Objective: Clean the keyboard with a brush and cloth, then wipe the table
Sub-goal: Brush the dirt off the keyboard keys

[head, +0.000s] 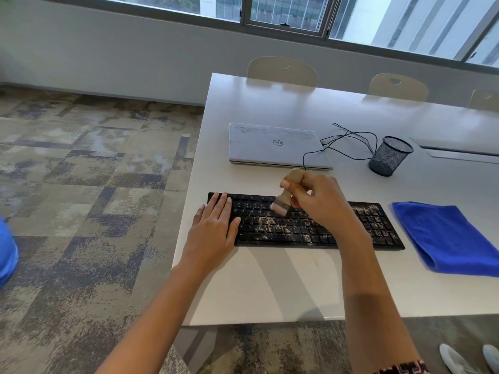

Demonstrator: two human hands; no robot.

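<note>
A black keyboard (pixel 372 225) lies on the white table (pixel 283 282), with pale dust and crumbs scattered over its keys. My right hand (pixel 321 201) grips the wooden handle of a small brush (pixel 283 202), whose bristles touch the upper middle keys. My left hand (pixel 213 225) lies flat with straight fingers on the keyboard's left end. A folded blue cloth (pixel 448 238) rests on the table just right of the keyboard.
Behind the keyboard lies a shut silver laptop (pixel 272 144) with black cables (pixel 348 144) running beside it. A black mesh pen cup (pixel 388 156) stands at the right. Beige chairs (pixel 282 71) line the table's far side. The table's left edge drops to carpet.
</note>
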